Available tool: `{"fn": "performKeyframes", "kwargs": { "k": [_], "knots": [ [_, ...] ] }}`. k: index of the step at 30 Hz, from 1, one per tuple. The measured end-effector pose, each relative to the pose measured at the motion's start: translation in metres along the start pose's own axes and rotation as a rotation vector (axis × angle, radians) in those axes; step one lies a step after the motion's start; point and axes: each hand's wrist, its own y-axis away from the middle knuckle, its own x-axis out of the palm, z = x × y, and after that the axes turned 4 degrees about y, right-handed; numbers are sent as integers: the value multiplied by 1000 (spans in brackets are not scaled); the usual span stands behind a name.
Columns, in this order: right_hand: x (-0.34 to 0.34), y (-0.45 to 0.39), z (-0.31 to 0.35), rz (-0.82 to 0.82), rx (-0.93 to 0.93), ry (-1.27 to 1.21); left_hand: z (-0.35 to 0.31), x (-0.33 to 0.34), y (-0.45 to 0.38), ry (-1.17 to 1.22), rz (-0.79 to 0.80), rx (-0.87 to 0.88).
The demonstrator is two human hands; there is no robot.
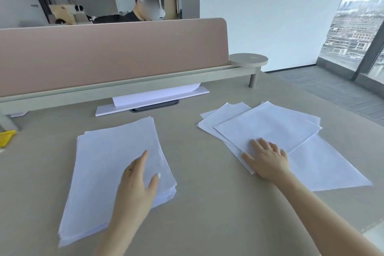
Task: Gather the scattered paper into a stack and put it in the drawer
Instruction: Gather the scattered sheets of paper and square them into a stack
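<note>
A thick stack of white paper point(104, 162) lies on the beige desk point(207, 203), left of centre. My left hand point(138, 185) rests flat on its near right part, fingers straight. To the right, several loose white sheets point(270, 124) lie fanned and overlapping, one large sheet point(328, 168) sticking out toward the desk's right edge. My right hand point(268, 160) presses flat on the near left corner of these sheets with fingers spread. No drawer shows in this view.
A pink partition screen point(104, 54) on a pale rail closes off the back of the desk. A curled sheet on a white board point(153, 97) sits under the rail. A round shelf point(248, 60) stands back right, a yellow object point(6, 137) far left. A person sits behind the screen.
</note>
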Motion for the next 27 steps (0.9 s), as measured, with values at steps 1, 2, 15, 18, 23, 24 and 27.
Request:
{"fn": "performKeyframes", "kwargs": {
  "k": [1,2,15,18,23,24,27],
  "knots": [
    [-1,12,7,-21,-22,5,-9,10,4,10,77,51],
    [-1,24,15,-35,-39,8,-16,19,8,7,149,100],
    [-5,102,31,-218,85,-886,-58,98,-41,-303,385,-51],
    [-24,96,13,-72,417,-1513,-53,104,-54,-386,372,-104],
    [-33,66,-18,36,612,-1850,-52,103,-62,-51,301,-146],
    [-33,62,-21,82,599,-1786,-52,103,-61,58,294,-164],
    [-35,49,-29,176,484,-1473,-46,102,-57,235,272,-156]
  ]
}}
